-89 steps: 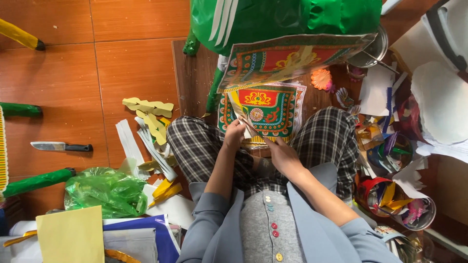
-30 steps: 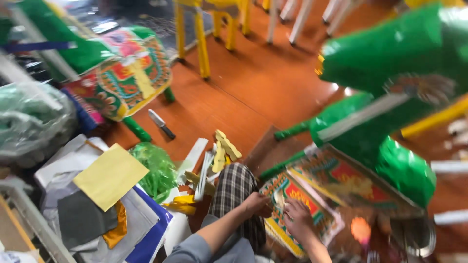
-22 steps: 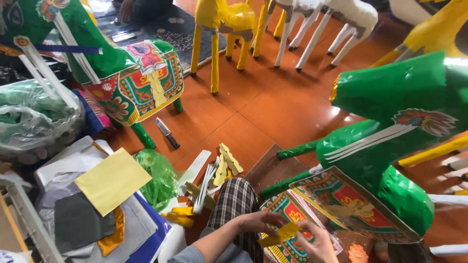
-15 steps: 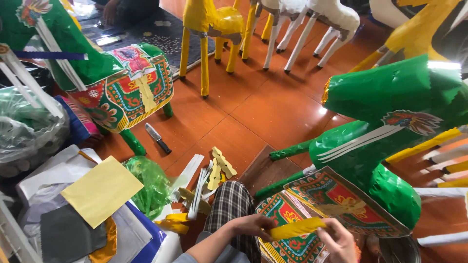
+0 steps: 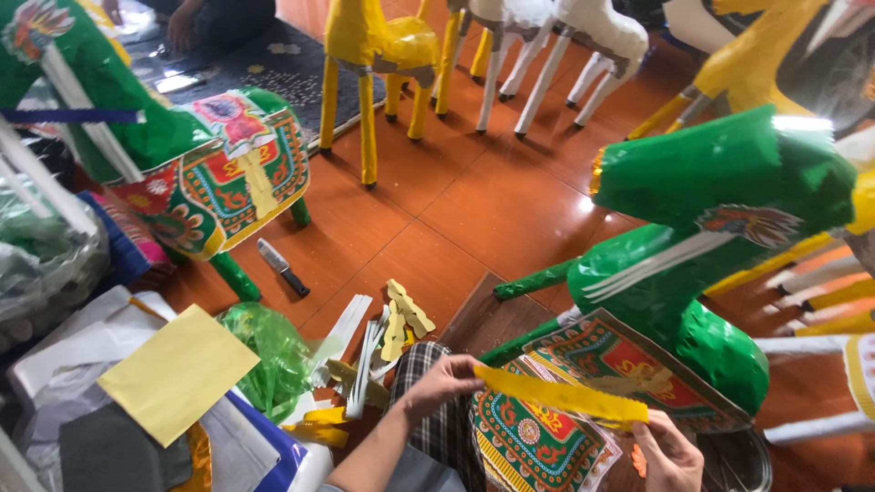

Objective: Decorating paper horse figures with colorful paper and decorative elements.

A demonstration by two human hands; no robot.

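Both hands — left hand [image 5: 436,384] and right hand [image 5: 670,451] — pinch the ends of a yellow scalloped paper strip [image 5: 561,397], stretched taut over the patterned paper saddle [image 5: 533,437], green paper horse [image 5: 711,246] at two o'clock.

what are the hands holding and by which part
A yellow paper strip, pinched at its two ends: left hand at the left end, right hand at the right end.

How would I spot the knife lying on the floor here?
Start at the big green paper horse with the patterned saddle cloth on the left. Just off its green front leg, on the orange tiled floor, lies the knife. It is the only metal thing there, with a black handle and pale blade.
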